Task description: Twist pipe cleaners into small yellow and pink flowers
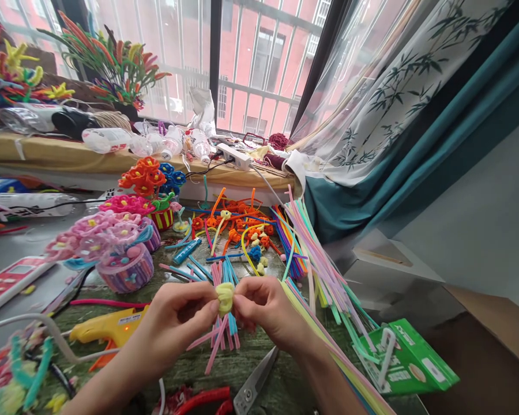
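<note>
A small pale-yellow coil of pipe cleaner (225,298) is pinched between my two hands, above the middle of the table. My left hand (179,317) grips its left side with thumb and forefinger. On the opposite side, my right hand (266,308) pinches it the same way, the other fingers curled in. Just below and behind the coil lie cut pink and blue pipe cleaner pieces (218,343), partly covered by my hands. Scissors with red handles (205,397) rest nearest me, blades (257,380) pointing up and right.
Left of my arm lies a yellow glue gun (108,328). A pink flower pot (127,268) stands behind it. Orange pipe cleaner flowers (237,216) are heaped farther back. Long pastel pipe cleaners (324,265) and a green box (419,357) occupy the right edge.
</note>
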`<action>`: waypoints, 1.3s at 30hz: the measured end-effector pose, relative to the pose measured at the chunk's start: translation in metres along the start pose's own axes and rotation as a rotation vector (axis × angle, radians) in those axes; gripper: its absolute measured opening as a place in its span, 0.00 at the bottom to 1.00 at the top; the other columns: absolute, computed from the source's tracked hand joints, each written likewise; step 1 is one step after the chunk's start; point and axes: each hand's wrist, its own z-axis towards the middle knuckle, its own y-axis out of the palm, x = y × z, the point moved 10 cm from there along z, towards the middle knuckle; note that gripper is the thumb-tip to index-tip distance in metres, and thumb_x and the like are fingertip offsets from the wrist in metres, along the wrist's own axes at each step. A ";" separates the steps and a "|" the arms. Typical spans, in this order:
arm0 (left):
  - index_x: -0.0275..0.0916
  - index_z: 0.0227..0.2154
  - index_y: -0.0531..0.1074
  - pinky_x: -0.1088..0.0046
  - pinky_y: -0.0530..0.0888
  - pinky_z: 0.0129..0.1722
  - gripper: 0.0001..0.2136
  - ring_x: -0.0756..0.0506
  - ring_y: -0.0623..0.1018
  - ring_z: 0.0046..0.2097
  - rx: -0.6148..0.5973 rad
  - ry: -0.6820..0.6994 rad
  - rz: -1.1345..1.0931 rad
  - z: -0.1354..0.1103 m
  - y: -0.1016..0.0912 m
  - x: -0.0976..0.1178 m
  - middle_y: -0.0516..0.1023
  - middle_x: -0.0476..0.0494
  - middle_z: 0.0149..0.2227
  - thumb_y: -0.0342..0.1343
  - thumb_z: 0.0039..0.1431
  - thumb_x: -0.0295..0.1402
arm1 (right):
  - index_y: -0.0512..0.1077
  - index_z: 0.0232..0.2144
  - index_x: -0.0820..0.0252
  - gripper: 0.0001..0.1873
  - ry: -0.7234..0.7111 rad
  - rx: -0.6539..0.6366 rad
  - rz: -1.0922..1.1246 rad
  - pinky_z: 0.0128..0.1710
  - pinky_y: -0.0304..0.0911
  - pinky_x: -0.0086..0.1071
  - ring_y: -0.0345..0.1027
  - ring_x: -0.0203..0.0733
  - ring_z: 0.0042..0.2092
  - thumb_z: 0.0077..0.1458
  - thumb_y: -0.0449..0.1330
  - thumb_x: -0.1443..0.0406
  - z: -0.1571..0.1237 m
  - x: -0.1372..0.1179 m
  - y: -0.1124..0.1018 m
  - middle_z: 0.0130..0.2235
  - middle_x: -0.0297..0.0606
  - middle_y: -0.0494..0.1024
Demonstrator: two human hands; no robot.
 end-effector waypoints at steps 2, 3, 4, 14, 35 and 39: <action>0.37 0.17 0.62 0.77 0.52 0.20 0.15 0.53 0.54 0.22 0.044 0.019 0.073 0.000 -0.003 0.003 0.53 0.55 0.19 0.48 0.58 0.36 | 0.68 0.21 0.64 0.13 -0.007 0.032 -0.060 0.18 0.51 0.23 0.55 0.28 0.19 0.48 0.62 0.60 0.000 -0.005 -0.001 0.19 0.29 0.66; 0.38 0.17 0.60 0.77 0.52 0.20 0.15 0.53 0.54 0.22 0.062 0.025 0.114 0.000 -0.004 0.005 0.52 0.56 0.18 0.47 0.58 0.34 | 0.67 0.21 0.64 0.13 -0.013 0.048 -0.087 0.19 0.51 0.23 0.55 0.28 0.19 0.48 0.61 0.60 -0.001 -0.007 -0.002 0.19 0.29 0.66; 0.38 0.16 0.59 0.77 0.52 0.19 0.15 0.53 0.54 0.21 0.079 0.036 0.157 0.000 -0.005 0.007 0.52 0.56 0.18 0.47 0.57 0.33 | 0.67 0.20 0.64 0.12 -0.017 0.063 -0.114 0.19 0.51 0.24 0.54 0.28 0.20 0.49 0.61 0.61 -0.001 -0.009 -0.002 0.19 0.29 0.65; 0.38 0.16 0.59 0.80 0.56 0.20 0.14 0.55 0.56 0.20 0.299 0.355 0.607 -0.012 -0.008 0.043 0.55 0.57 0.18 0.45 0.57 0.24 | 0.61 0.18 0.61 0.11 -0.198 0.219 -0.558 0.23 0.46 0.25 0.49 0.30 0.25 0.49 0.57 0.69 -0.009 -0.027 -0.004 0.21 0.27 0.58; 0.38 0.17 0.63 0.76 0.59 0.22 0.15 0.53 0.63 0.18 0.298 0.354 0.788 -0.012 -0.005 0.036 0.63 0.54 0.17 0.46 0.60 0.29 | 0.59 0.19 0.60 0.12 -0.264 0.222 -0.737 0.25 0.47 0.26 0.50 0.31 0.24 0.52 0.56 0.69 -0.006 -0.032 -0.001 0.21 0.28 0.59; 0.39 0.20 0.67 0.78 0.60 0.21 0.18 0.52 0.64 0.20 0.115 0.079 0.372 0.002 -0.016 0.005 0.63 0.55 0.17 0.42 0.64 0.37 | 0.60 0.19 0.60 0.12 -0.059 0.145 -0.518 0.23 0.46 0.27 0.48 0.31 0.24 0.52 0.55 0.66 -0.001 -0.014 -0.007 0.21 0.27 0.57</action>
